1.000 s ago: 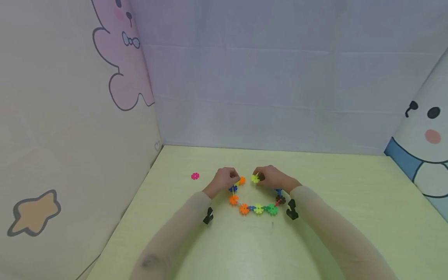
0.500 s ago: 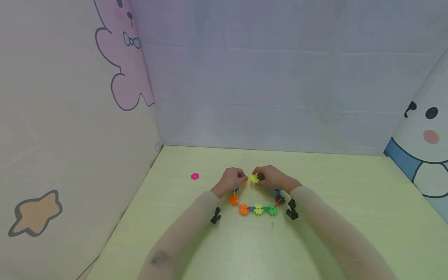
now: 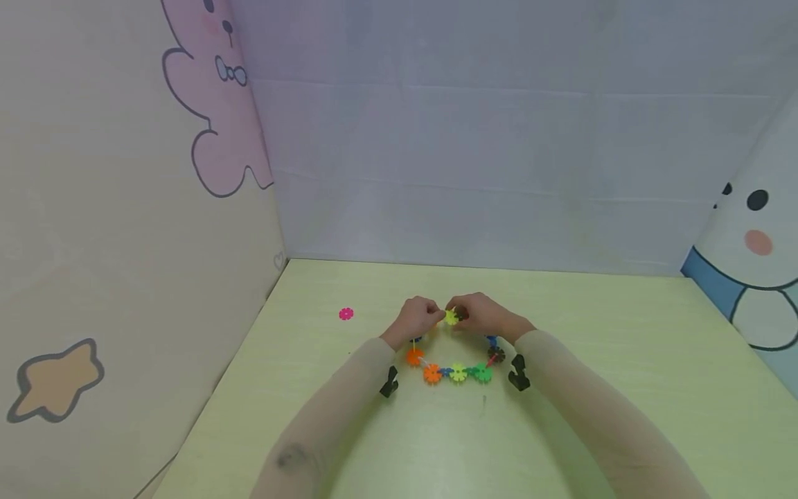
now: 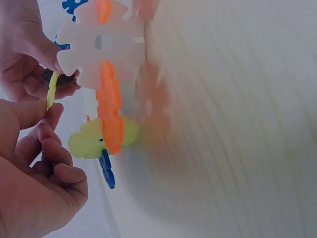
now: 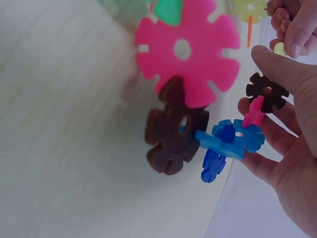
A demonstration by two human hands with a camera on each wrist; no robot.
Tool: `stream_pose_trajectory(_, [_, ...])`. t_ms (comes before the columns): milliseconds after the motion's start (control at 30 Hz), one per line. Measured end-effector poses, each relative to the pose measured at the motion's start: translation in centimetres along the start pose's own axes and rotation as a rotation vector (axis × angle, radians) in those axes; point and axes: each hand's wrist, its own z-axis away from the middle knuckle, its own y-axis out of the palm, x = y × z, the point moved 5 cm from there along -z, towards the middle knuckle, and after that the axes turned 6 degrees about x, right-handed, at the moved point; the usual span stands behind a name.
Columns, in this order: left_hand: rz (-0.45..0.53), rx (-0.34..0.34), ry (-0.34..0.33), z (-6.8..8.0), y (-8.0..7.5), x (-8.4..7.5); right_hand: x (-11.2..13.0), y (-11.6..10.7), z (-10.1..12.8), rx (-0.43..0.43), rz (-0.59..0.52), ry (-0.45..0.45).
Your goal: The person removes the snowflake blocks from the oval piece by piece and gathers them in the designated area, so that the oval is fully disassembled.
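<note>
A chain of plastic interlocking flower discs curves on the table toward me, with an orange disc (image 3: 432, 374) and a green disc (image 3: 483, 373) at its near side. My left hand (image 3: 414, 324) pinches the edge of a yellow flower disc (image 4: 52, 91) at the far side of the loop. Facing it, my right hand (image 3: 485, 317) holds a dark brown flower disc (image 5: 267, 91) between thumb and fingers, its thumb tip right at the yellow one. Pink and blue discs (image 5: 247, 135) trail from the brown disc. An orange disc beside my left hand is mostly hidden in the head view.
A loose pink flower disc (image 3: 346, 314) lies on the pale table (image 3: 399, 436), left of the hands. Behind the table hangs a plain backdrop (image 3: 474, 173); a printed wall (image 3: 156, 291) borders the left side. Black wrist straps (image 3: 519, 373) show below both hands.
My left hand has moved right, bringing the orange chain end along, and now reaches the yellow disc. My right hand has stayed almost in place.
</note>
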Motion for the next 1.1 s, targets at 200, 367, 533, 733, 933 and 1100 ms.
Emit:
stream_pose_trajectory(200, [0.007,0.008,-0.012,-0.1,0.2,-0.2,-0.1,0.0,-0.1,0.001,0.013,0.009])
stream_pose_trajectory(367, [0.023,0.023,-0.046,-0.4,0.4,0.0,-0.3,-0.1,-0.2,0.007,0.016,0.030])
stream_pose_trajectory(533, [0.053,0.035,-0.069,-0.7,0.5,0.3,-0.3,-0.3,-0.2,0.004,0.033,0.028])
stream_pose_trajectory(733, [0.066,0.029,-0.059,-0.6,0.5,0.5,-0.7,-0.5,0.2,0.003,0.060,0.047])
stream_pose_trajectory(933, [0.062,0.014,-0.048,-0.6,0.4,0.7,-1.2,-0.6,0.7,-0.002,0.086,0.063])
stream_pose_trajectory(1100, [0.079,0.013,-0.048,-0.5,0.5,0.7,-1.2,-0.6,1.1,-0.014,0.073,0.032])
